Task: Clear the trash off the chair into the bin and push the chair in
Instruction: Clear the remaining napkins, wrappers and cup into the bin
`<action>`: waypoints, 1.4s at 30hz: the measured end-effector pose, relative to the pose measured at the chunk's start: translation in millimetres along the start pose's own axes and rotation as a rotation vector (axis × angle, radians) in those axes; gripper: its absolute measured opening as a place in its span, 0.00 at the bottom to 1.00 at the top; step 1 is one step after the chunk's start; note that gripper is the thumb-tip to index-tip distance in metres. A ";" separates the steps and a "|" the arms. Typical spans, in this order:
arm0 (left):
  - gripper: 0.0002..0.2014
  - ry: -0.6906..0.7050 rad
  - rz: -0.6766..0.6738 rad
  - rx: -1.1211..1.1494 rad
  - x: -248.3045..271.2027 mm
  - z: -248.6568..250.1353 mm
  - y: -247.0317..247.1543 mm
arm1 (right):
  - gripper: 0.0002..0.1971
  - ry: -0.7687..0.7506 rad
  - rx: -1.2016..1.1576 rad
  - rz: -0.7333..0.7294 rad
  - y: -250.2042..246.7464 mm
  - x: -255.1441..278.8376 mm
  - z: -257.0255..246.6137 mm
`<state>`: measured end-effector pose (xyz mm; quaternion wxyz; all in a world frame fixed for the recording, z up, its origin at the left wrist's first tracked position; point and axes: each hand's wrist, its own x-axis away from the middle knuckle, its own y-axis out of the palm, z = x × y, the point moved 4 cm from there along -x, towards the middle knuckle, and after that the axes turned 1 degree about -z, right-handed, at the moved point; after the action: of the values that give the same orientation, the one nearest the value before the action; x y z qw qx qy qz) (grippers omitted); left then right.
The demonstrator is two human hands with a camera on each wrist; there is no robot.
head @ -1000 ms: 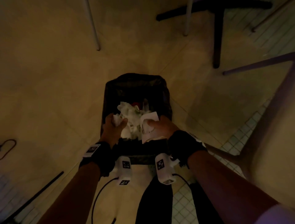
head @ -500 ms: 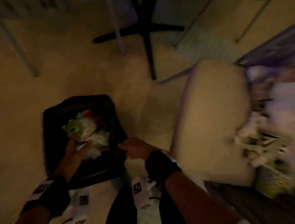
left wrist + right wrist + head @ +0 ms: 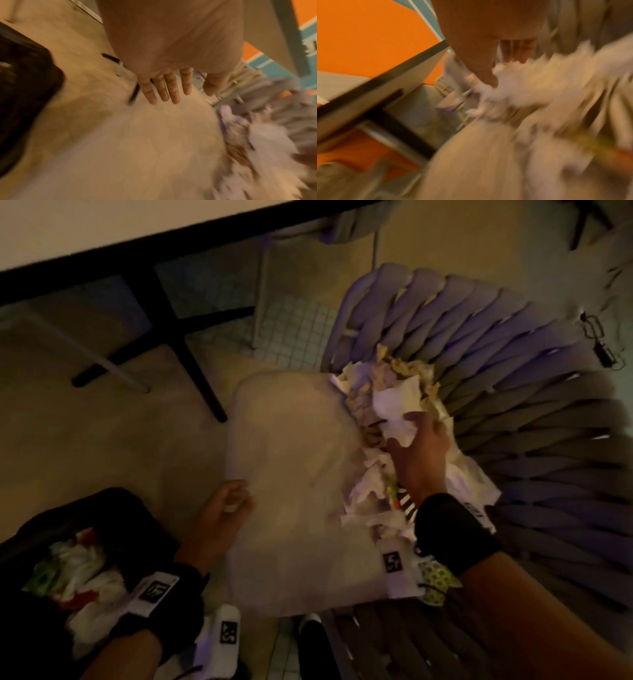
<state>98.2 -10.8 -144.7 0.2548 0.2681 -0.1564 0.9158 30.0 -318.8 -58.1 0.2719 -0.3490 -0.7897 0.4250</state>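
The right hand, a second ago at the bin, is now laid on the trash on the chair, fingers spread, not yet clenched; the left hand is emptied, loosely curled; another load is evidently begun.

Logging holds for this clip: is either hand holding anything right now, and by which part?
The left hand holds nothing, fingers straight. The right hand rests on the crumpled paper trash on the chair, fingers over a white napkin's edge; a closed grip cannot be told.

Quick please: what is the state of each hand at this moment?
Left hand: open, fingers straight, holding nothing.
Right hand: on the trash pile on the chair; grip cannot be told.
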 end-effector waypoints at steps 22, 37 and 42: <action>0.33 0.239 -0.399 -0.089 -12.8 100.2 158.9 | 0.07 -0.204 -0.323 -0.854 0.3 13.9 32.6; 0.21 -0.095 -0.135 0.149 0.9 53.8 108.1 | 0.08 0.077 -0.530 -0.991 54.2 73.3 0.4; 0.04 -0.041 0.050 0.011 -4.6 34.0 68.0 | 0.32 -0.107 0.081 -0.801 62.9 45.1 25.6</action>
<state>78.1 -82.8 -130.1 0.2270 0.2842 -0.1630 0.9171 4.1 -271.0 -118.9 0.3881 0.0200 -0.8588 0.3338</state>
